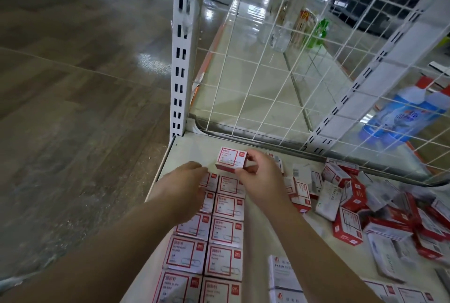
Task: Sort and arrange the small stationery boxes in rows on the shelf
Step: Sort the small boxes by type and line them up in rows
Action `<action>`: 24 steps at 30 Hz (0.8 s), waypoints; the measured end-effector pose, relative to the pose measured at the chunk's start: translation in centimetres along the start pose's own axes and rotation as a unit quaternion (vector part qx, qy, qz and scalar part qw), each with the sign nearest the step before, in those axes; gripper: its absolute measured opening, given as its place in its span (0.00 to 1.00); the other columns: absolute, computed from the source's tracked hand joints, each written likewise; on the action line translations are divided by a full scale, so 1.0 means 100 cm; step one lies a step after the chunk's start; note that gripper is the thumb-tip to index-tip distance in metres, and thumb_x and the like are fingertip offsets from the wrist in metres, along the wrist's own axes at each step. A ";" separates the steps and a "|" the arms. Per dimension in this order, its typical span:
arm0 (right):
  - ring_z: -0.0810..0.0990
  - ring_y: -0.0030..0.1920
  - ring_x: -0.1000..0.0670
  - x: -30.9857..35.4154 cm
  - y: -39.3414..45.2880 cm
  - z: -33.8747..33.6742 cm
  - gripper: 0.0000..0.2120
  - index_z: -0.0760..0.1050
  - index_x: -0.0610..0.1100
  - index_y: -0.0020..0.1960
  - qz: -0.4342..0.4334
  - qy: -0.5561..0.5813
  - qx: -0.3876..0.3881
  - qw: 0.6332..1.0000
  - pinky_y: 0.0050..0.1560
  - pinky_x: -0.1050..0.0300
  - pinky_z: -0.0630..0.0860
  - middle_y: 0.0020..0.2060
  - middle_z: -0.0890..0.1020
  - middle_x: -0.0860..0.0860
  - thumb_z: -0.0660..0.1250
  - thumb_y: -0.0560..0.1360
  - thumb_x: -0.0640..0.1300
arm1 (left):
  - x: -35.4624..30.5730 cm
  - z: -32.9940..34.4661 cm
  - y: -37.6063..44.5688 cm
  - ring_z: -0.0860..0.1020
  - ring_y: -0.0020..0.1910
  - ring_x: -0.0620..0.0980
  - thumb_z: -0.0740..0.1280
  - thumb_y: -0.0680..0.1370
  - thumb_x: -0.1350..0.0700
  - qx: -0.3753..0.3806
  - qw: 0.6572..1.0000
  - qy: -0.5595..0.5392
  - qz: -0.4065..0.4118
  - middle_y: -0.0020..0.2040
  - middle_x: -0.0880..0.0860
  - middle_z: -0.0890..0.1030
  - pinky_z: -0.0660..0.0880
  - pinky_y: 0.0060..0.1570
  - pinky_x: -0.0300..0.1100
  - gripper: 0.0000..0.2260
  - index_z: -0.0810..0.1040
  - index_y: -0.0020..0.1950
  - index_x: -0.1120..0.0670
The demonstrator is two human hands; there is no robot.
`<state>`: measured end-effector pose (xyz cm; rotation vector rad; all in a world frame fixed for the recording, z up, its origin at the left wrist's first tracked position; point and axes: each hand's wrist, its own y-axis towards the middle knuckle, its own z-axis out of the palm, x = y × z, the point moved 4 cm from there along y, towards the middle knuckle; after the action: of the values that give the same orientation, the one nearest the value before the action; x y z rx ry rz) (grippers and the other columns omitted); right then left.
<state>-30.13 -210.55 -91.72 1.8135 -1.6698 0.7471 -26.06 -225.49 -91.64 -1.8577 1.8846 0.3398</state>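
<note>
Held at the far end of the right-hand row: one small red-and-white box (pixel 230 158), pinched by its right end between thumb and fingers of the right hand (pixel 258 176), a little above the shelf (pixel 192 147) or just meeting it — could not tell which. Lay directly beyond the last box of the two neat rows (pixel 214 237), which ran back toward the near edge along the left side of the shelf. Left hand (pixel 181 187) spread flat, fingers straight, resting over the far boxes of the left-hand row; gripped nothing. To the right, a loose heap of unsorted boxes (pixel 360 207), tipped every way, well apart from the rows. White wire grid (pixel 272 64) stood behind.

Judged light and stiff — thin card with sharp corners, probably rattling with small metal contents, easily dented if squeezed hard. Smooth printed faces, likely a bit slippery, so best taken across the two short ends or the long sides with fingertips, label up, then slid flush against its neighbour rather than dropped.
</note>
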 end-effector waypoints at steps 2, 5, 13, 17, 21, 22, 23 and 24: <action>0.77 0.52 0.52 0.001 0.006 0.006 0.15 0.74 0.47 0.60 0.006 -0.017 0.006 1.000 0.47 0.63 0.75 0.53 0.76 0.51 0.67 0.74 0.42 | 0.000 0.000 0.000 0.74 0.59 0.47 0.60 0.79 0.55 0.011 1.000 -0.019 -0.009 0.67 0.44 0.68 0.75 0.53 0.40 0.16 0.70 0.67 0.48; 0.77 0.53 0.51 0.004 0.011 0.015 0.15 0.74 0.46 0.60 0.009 -0.033 0.028 0.999 0.53 0.54 0.77 0.53 0.76 0.50 0.68 0.74 0.42 | 0.000 -0.002 0.001 0.74 0.58 0.47 0.61 0.79 0.55 0.008 0.999 -0.033 -0.016 0.67 0.44 0.68 0.74 0.50 0.37 0.16 0.70 0.67 0.49; 0.76 0.55 0.52 0.009 0.013 0.026 0.18 0.70 0.46 0.66 0.031 -0.008 0.096 0.995 0.51 0.59 0.75 0.60 0.76 0.50 0.63 0.77 0.45 | 0.004 0.000 0.004 0.75 0.55 0.46 0.63 0.77 0.56 -0.020 0.997 -0.062 -0.037 0.64 0.46 0.70 0.75 0.50 0.37 0.17 0.71 0.66 0.51; 0.73 0.62 0.51 0.007 0.012 0.028 0.19 0.65 0.45 0.71 0.027 -0.039 0.094 0.994 0.58 0.60 0.69 0.65 0.73 0.48 0.57 0.80 0.44 | 0.007 0.001 0.005 0.74 0.57 0.45 0.64 0.77 0.55 -0.012 0.997 -0.072 -0.032 0.65 0.44 0.70 0.73 0.47 0.33 0.19 0.70 0.68 0.51; 0.73 0.63 0.50 0.006 0.013 0.032 0.19 0.66 0.47 0.70 0.015 -0.056 0.088 0.994 0.62 0.55 0.71 0.64 0.74 0.49 0.58 0.79 0.43 | 0.007 -0.001 0.004 0.73 0.60 0.45 0.63 0.78 0.54 -0.012 0.997 -0.067 -0.031 0.69 0.46 0.66 0.72 0.48 0.33 0.21 0.67 0.70 0.51; 0.73 0.63 0.50 0.007 0.013 0.032 0.19 0.67 0.47 0.70 0.013 -0.057 0.090 0.994 0.63 0.54 0.71 0.64 0.74 0.49 0.58 0.79 0.43 | 0.006 -0.001 0.003 0.73 0.61 0.46 0.63 0.78 0.54 -0.013 0.998 -0.061 -0.029 0.71 0.46 0.63 0.72 0.48 0.33 0.21 0.66 0.71 0.50; 0.73 0.63 0.50 0.007 0.013 0.033 0.19 0.67 0.47 0.70 0.011 -0.057 0.093 0.994 0.63 0.54 0.70 0.65 0.74 0.49 0.59 0.79 0.44 | 0.005 -0.001 0.003 0.72 0.63 0.46 0.63 0.78 0.54 -0.014 0.998 -0.057 -0.026 0.73 0.46 0.61 0.71 0.48 0.33 0.22 0.65 0.72 0.50; 0.72 0.64 0.50 0.007 0.013 0.033 0.19 0.67 0.47 0.70 0.010 -0.057 0.097 0.994 0.64 0.53 0.70 0.65 0.74 0.49 0.59 0.79 0.44 | 0.005 -0.001 0.002 0.71 0.63 0.46 0.63 0.78 0.55 -0.015 0.998 -0.055 -0.022 0.73 0.46 0.60 0.70 0.48 0.32 0.22 0.65 0.72 0.50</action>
<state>-31.30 -213.51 -93.41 2.0086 -1.7430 0.8538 -26.29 -225.98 -91.80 -1.8587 1.7715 0.4477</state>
